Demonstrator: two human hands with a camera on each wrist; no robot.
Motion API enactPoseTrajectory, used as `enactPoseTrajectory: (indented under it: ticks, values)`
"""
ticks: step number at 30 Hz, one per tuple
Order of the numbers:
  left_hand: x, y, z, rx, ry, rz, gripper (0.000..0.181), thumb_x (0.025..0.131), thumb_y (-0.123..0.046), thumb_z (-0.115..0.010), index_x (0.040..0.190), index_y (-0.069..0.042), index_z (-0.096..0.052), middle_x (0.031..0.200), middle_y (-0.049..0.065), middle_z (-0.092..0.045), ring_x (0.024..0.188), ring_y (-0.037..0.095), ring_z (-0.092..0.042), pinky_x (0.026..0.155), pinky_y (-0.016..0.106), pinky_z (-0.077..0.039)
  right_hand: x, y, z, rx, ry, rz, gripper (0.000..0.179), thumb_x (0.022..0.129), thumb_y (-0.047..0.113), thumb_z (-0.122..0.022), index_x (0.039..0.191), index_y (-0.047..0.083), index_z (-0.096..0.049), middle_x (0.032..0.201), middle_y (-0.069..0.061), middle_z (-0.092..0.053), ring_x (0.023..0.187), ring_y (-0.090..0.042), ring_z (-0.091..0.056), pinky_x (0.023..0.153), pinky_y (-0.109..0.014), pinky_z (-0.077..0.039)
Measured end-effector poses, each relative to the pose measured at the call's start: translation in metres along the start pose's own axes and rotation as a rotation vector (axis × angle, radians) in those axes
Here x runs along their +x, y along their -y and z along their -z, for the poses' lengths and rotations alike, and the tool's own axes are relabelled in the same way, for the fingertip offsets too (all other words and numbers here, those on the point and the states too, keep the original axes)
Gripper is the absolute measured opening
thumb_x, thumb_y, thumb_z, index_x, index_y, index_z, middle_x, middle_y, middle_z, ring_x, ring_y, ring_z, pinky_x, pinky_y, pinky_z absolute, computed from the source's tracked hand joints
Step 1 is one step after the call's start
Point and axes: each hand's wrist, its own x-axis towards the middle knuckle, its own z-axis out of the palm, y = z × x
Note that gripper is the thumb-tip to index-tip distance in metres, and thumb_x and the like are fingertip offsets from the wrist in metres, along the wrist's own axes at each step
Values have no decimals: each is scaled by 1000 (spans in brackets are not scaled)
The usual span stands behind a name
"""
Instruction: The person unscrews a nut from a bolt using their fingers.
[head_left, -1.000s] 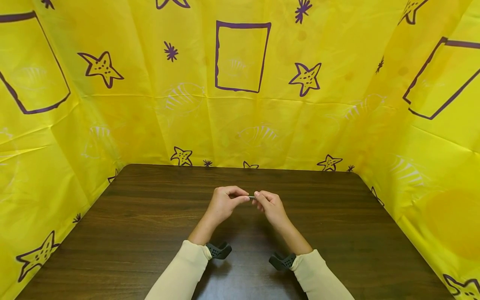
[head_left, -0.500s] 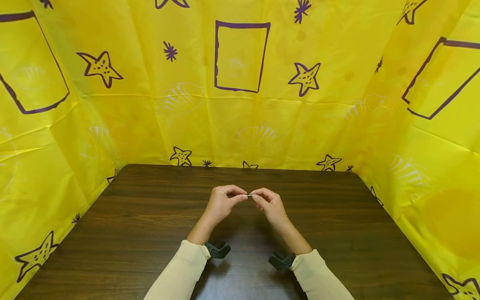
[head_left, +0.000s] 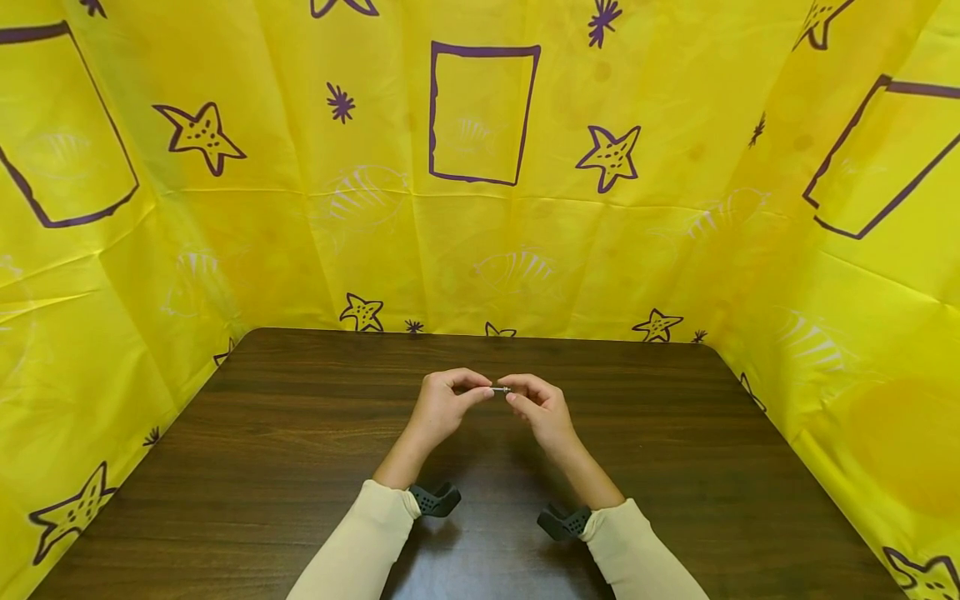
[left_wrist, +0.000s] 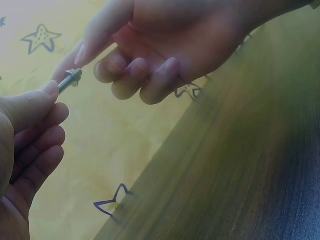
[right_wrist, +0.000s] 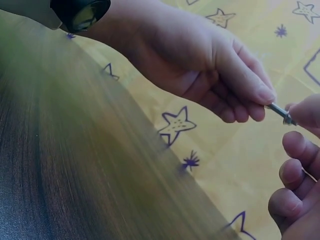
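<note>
Between thumb and fingers, my left hand (head_left: 444, 404) pinches a small metal bolt (left_wrist: 65, 84), its threaded end pointing toward the other hand. A nut (left_wrist: 75, 74) sits on that threaded end, with what looks like a washer or flange against it. My right hand (head_left: 547, 412) has its thumb and index finger bent about the nut, index above and thumb just below in the head view. In the right wrist view the thumb tip lies right by the nut (right_wrist: 287, 119); exact contact is hard to tell. The bolt's head is hidden in the left fingers.
Both hands are held above a dark wood-grain table (head_left: 300, 467). Yellow cloth (head_left: 480, 225) printed with starfish and fish surrounds its back and sides. Each wrist carries a dark camera mount, one on the left (head_left: 437, 500) and one on the right (head_left: 565, 522).
The right thumb and index finger closed over the nut half a second ago and are now parted slightly, so the nut shows between them. Both hands have shifted very little.
</note>
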Motion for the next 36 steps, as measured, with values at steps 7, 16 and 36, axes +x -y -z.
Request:
enactPoseTrajectory:
  ticks: [7, 16, 36]
  values:
    - [-1, -4, 3, -9, 20, -13, 7, 80, -7, -79, 86, -4, -76, 79, 2, -72, 71, 15, -66, 65, 30, -53, 0, 1, -1, -16, -14, 4, 20, 93, -8, -56, 111, -14, -63, 67, -6, -49, 58, -17, -44, 52, -26, -36]
    - [-6, -41, 8, -10, 41, 8, 7, 80, 2, -76, 86, 5, -74, 81, 13, -72, 72, 21, -65, 66, 31, -52, 1, 2, -3, -138, -71, -91, 24, 101, 4, -50, 94, -11, -67, 66, -28, -48, 58, -22, -44, 53, -23, -37]
    - [-2, -13, 1, 23, 31, 11, 9, 78, 2, -78, 86, 5, -74, 81, 12, -72, 72, 24, -65, 64, 32, -52, 1, 0, -2, -114, -27, -86, 21, 100, 0, -49, 93, -11, -64, 65, -25, -49, 57, -16, -44, 52, -30, -37]
